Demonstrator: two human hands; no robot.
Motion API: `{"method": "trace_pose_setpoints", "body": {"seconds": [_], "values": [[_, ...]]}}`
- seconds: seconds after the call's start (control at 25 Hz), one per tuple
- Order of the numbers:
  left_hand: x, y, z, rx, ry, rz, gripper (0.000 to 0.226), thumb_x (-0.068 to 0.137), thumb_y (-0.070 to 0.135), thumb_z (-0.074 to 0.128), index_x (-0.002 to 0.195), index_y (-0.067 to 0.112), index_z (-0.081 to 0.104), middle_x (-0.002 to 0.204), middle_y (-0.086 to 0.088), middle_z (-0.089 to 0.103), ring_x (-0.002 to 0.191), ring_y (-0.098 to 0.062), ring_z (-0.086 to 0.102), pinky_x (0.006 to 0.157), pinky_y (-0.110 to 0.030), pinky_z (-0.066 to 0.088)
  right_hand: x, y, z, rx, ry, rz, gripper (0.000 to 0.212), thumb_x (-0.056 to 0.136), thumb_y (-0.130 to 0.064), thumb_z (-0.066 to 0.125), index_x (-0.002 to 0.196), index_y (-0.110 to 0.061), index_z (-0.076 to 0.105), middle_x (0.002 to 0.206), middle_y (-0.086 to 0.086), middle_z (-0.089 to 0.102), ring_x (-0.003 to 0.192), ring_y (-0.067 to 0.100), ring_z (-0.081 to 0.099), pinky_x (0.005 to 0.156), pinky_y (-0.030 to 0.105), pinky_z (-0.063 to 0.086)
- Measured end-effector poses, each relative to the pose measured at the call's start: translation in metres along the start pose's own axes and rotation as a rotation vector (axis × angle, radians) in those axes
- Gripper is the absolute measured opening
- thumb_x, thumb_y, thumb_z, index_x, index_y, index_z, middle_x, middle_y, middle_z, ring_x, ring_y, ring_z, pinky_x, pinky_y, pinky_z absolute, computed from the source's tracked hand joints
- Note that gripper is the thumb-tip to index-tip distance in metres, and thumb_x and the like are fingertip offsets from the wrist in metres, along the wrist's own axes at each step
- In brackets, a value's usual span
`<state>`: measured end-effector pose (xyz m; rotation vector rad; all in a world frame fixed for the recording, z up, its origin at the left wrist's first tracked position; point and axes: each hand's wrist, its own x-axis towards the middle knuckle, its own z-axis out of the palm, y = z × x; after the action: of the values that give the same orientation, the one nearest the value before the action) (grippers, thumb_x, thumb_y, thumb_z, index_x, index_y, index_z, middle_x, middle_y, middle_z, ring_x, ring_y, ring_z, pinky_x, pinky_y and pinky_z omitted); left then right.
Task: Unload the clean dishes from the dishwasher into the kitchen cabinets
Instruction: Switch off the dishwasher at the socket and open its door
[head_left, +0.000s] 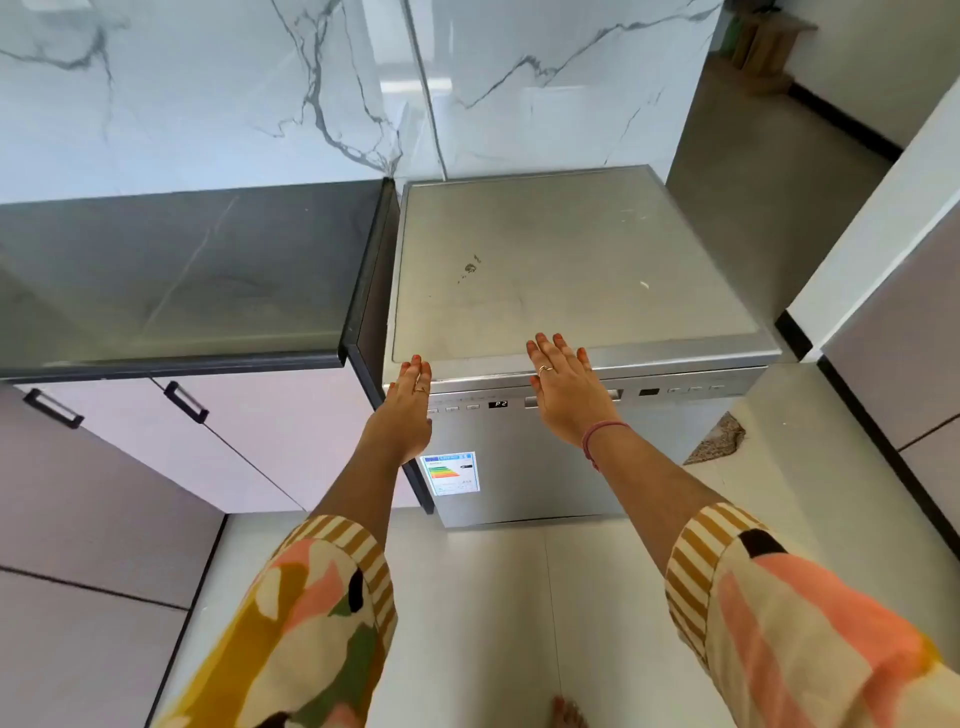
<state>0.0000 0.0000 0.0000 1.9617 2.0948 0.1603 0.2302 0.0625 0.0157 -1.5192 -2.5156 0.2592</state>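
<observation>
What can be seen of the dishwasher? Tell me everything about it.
The dishwasher is a freestanding silver, metal-looking unit beside the dark countertop. Its door is closed. The flat top is scuffed, with a dark smudge. A control strip along the upper front carries buttons and a display reading P2; an energy label sits on the door. The left hand and right hand reach its front top edge, fingers straight.

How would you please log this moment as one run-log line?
stage: reaching | dishwasher: door closed | left hand: open | right hand: open | dishes: none visible
</observation>
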Motion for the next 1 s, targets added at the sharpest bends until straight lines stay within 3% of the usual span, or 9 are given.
{"method": "trace_pose_setpoints", "body": {"seconds": [0.16, 0.28, 0.4, 0.52, 0.72, 1.0], "values": [[0.017, -0.009, 0.015, -0.055, 0.060, -0.070, 0.079, 0.093, 0.020, 0.059, 0.153, 0.010, 0.008, 0.161, -0.006, 0.005, 0.149, -0.024, 0.005, 0.116, -0.038, 0.022, 0.014, -0.001, 0.025, 0.003, -0.092, -0.006, 0.056, 0.100, -0.006, 0.028, 0.153, -0.013, 0.010, 0.161, 0.002, 0.005, 0.149, 0.019, 0.001, 0.120, 0.037, 0.000], [0.029, -0.018, 0.034, 0.063, 0.110, -0.036, 0.086, 0.090, 0.027, 0.063, 0.152, 0.008, 0.007, 0.161, -0.009, 0.000, 0.148, -0.028, -0.004, 0.118, -0.043, 0.010, 0.020, 0.006, 0.045, -0.015, -0.088, -0.041, 0.056, 0.100, -0.005, 0.028, 0.152, -0.014, 0.012, 0.161, 0.001, 0.007, 0.149, 0.019, 0.002, 0.120, 0.039, -0.002], [0.040, -0.026, 0.048, 0.146, 0.140, -0.051, 0.095, 0.087, 0.034, 0.066, 0.152, 0.006, 0.002, 0.161, -0.012, -0.003, 0.147, -0.032, -0.006, 0.118, -0.046, 0.005, 0.023, 0.016, 0.064, -0.020, -0.005, -0.056, 0.052, 0.101, -0.010, 0.032, 0.151, -0.015, 0.021, 0.159, 0.000, 0.017, 0.148, 0.021, 0.012, 0.118, 0.043, -0.002], [0.048, -0.035, 0.059, 0.297, 0.256, -0.016, 0.100, 0.076, 0.040, 0.075, 0.151, 0.006, 0.017, 0.157, -0.017, 0.019, 0.144, -0.039, 0.016, 0.113, -0.052, 0.015, 0.023, 0.025, 0.080, -0.009, 0.133, -0.087, 0.050, 0.097, -0.013, 0.035, 0.147, -0.016, 0.034, 0.154, 0.000, 0.032, 0.143, 0.024, 0.028, 0.115, 0.047, 0.006], [0.061, -0.047, 0.079, 0.230, 0.426, 0.029, 0.096, 0.068, 0.023, 0.084, 0.144, 0.009, 0.026, 0.148, -0.019, 0.039, 0.136, -0.043, 0.034, 0.109, -0.055, 0.019, 0.026, 0.026, 0.100, 0.047, 0.298, -0.079, 0.053, 0.091, -0.016, 0.029, 0.140, -0.014, 0.046, 0.146, 0.001, 0.045, 0.137, 0.023, 0.039, 0.115, 0.050, 0.016], [0.062, -0.040, 0.082, 0.122, 0.452, -0.038, 0.089, 0.072, 0.010, 0.080, 0.145, 0.013, 0.030, 0.151, -0.014, 0.036, 0.140, -0.037, 0.029, 0.111, -0.055, 0.020, 0.028, 0.021, 0.101, 0.097, 0.335, -0.039, 0.052, 0.090, -0.015, 0.029, 0.138, -0.013, 0.049, 0.144, 0.003, 0.048, 0.136, 0.025, 0.041, 0.115, 0.050, 0.016]]}}
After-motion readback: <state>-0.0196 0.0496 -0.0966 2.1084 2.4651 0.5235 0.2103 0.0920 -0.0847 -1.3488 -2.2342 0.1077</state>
